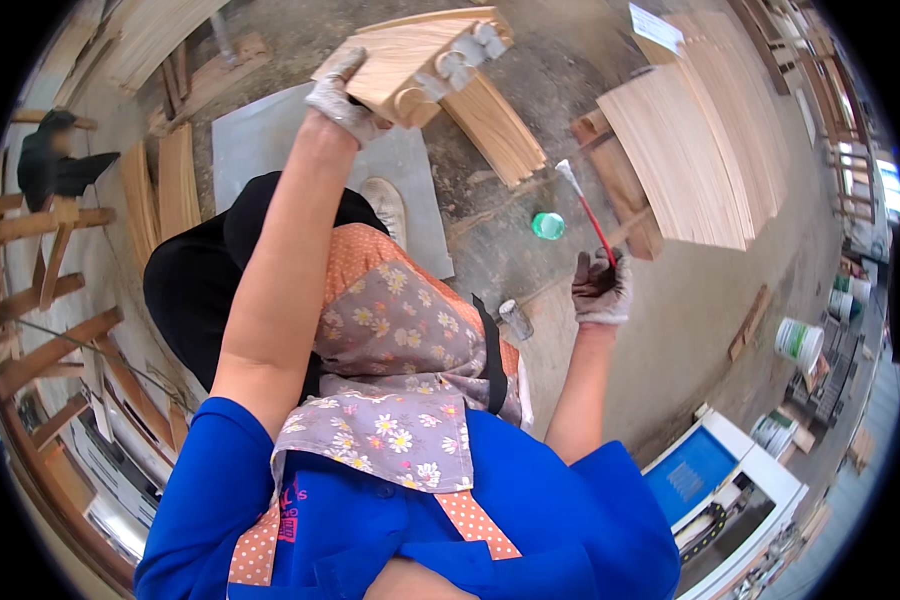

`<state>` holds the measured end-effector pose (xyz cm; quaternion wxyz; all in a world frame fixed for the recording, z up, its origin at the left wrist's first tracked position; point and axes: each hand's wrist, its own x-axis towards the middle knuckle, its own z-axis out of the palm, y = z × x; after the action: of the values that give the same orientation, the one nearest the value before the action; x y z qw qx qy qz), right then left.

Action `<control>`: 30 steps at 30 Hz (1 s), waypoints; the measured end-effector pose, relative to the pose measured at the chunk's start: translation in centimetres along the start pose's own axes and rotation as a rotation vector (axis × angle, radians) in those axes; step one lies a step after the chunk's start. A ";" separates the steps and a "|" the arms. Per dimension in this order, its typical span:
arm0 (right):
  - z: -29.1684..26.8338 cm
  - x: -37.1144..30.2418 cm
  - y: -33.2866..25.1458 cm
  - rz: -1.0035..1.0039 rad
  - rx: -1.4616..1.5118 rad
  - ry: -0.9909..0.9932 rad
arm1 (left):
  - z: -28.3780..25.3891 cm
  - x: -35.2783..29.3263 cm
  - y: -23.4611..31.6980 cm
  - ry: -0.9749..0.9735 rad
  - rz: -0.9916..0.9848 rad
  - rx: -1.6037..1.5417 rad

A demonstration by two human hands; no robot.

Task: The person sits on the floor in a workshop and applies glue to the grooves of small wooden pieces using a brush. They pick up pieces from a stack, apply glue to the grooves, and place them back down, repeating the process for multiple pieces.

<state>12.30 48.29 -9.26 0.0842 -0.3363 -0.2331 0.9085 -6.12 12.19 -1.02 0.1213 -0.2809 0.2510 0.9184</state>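
My left hand (346,102), in a pale work glove, grips the near end of a light wooden piece (400,68) and holds it up in front of me. Along that piece's right side are rounded shapes with whitish patches. My right hand (602,290), in a stained glove, is closed around a thin red-handled brush (595,218) with a white tip pointing up and away. Below that tip, on the floor, stands a small green container (548,225). A short stack of wooden strips (495,130) lies just beyond the raised piece.
A large fanned stack of wooden boards (685,150) rests on timber bearers (620,185) at right. A small can (515,320) stands by my apron. Grey sheeting (425,200) lies underfoot. Wooden frames (55,290) stand at left; a white bucket (799,343) and a white-framed machine (720,480) are at right.
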 end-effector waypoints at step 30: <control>15.4 -7.3 2.9 -0.432 -0.567 -0.635 | -3.0 3.4 0.9 0.023 -0.071 -0.121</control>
<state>7.86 37.82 3.80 0.1006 0.0044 -0.5505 0.8288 -7.80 10.14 -4.81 0.1339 -0.3070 0.1862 0.9236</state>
